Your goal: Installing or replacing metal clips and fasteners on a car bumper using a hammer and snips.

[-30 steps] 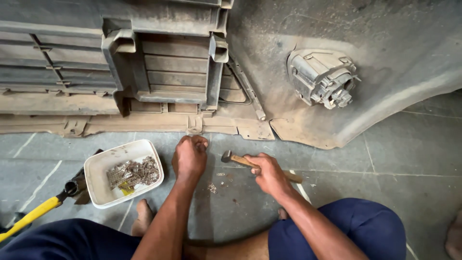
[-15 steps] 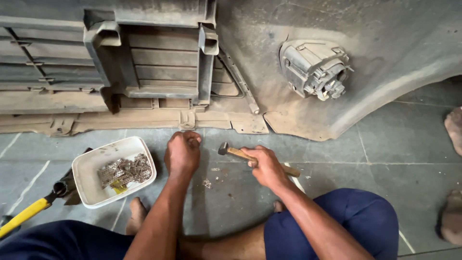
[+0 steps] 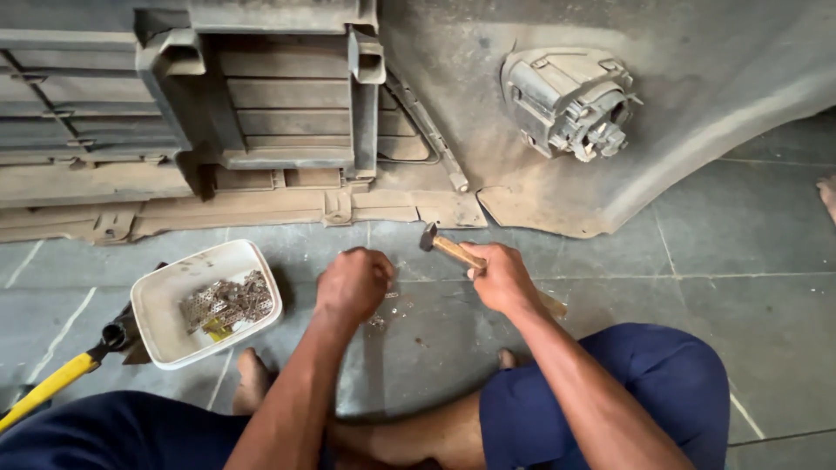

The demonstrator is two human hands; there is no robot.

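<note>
While my right hand (image 3: 501, 280) grips the small wooden-handled hammer (image 3: 475, 258), I'd keep taps light; left hand (image 3: 353, 283) is curled shut over something tiny on the grey tiled floor (image 3: 740, 261).

A white tray (image 3: 165, 300) of small metal bits sits lower left on the tiled floor (image 3: 749, 261); a dusty grey panel (image 3: 261, 96) (with a motor-like unit (image 3: 568, 100) at upper right) spans the top.

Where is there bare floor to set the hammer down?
Bare tiles lie right of the right hand, between the dusty panel and the blue-trousered knee. It is crowded between the left hand and hammer, with small debris, and leftward by the white tray and yellow-handled tool.
</note>
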